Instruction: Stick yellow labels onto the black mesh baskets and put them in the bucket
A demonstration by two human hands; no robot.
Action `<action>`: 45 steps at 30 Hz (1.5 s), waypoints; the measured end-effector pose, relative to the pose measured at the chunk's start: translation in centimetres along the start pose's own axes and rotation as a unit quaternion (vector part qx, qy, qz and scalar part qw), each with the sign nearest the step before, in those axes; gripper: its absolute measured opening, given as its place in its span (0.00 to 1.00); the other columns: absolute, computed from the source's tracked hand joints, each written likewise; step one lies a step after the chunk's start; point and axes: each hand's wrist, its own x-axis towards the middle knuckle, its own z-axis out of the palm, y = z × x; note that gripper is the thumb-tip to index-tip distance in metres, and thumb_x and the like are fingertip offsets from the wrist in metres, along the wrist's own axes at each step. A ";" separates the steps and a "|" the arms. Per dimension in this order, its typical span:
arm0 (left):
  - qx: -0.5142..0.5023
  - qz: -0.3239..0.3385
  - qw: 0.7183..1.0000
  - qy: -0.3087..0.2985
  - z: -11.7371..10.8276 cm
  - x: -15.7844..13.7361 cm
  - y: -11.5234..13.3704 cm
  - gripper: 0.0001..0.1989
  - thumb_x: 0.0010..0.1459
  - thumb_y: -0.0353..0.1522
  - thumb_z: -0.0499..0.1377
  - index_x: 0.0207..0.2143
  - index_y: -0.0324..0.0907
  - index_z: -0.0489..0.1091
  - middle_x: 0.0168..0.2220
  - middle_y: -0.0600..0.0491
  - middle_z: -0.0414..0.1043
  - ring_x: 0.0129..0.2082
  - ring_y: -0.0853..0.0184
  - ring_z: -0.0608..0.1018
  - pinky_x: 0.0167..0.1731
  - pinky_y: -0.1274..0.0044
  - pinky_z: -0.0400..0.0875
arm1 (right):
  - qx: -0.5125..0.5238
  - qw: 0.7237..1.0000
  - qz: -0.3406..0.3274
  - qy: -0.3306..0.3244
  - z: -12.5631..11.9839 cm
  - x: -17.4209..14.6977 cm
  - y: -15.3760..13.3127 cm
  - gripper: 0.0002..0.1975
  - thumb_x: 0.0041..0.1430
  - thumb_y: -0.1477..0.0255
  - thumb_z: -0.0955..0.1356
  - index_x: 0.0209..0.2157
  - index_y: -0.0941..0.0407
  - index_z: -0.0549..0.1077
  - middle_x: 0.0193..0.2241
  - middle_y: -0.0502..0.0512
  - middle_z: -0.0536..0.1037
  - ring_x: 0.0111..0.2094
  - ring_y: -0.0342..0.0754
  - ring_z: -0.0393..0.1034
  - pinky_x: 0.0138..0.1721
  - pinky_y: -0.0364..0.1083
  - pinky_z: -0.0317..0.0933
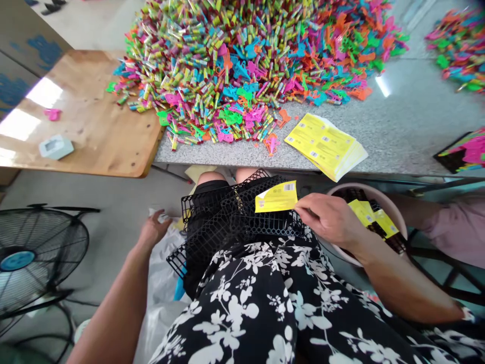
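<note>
Nearest lies the floral garment [242, 308], with black plastic baskets [278, 226] across the lap just beyond. The right hand [322, 216] pinches a yellow label [278, 201] at its right end, over the baskets; held by one end only, it could bend or slip. At left, the left hand [154, 227] has curled fingers; whether it grips anything, I cannot tell. On the desk [397, 126], the yellow sheets [320, 141] overhang the near edge, so a knock could spill them.
</note>
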 end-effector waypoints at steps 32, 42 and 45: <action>0.062 0.375 0.925 0.013 4.3 -11.2 21.2 0.09 0.70 0.37 0.60 0.37 0.47 0.78 0.39 0.57 0.79 0.41 0.66 0.81 0.41 0.73 0.68 | 0.065 0.998 0.005 0.013 6.0 -4.1 -2.0 0.04 0.73 0.73 0.66 0.43 0.56 0.74 0.33 0.55 0.82 0.33 0.47 0.74 0.36 0.46 0.67; 0.092 0.368 0.925 0.022 4.4 -11.4 21.6 0.10 0.69 0.38 0.60 0.35 0.47 0.78 0.38 0.56 0.78 0.39 0.66 0.81 0.38 0.73 0.67 | 0.082 0.996 0.026 0.000 6.6 -4.4 -1.9 0.05 0.74 0.72 0.67 0.42 0.55 0.75 0.34 0.54 0.82 0.34 0.47 0.75 0.37 0.46 0.66; 0.098 0.363 0.926 0.027 4.5 -11.5 21.8 0.10 0.69 0.38 0.60 0.34 0.46 0.78 0.37 0.56 0.78 0.38 0.66 0.81 0.37 0.73 0.66 | 0.087 0.996 0.029 0.000 6.6 -4.4 -1.8 0.06 0.74 0.71 0.66 0.42 0.55 0.75 0.33 0.54 0.82 0.34 0.47 0.75 0.37 0.46 0.66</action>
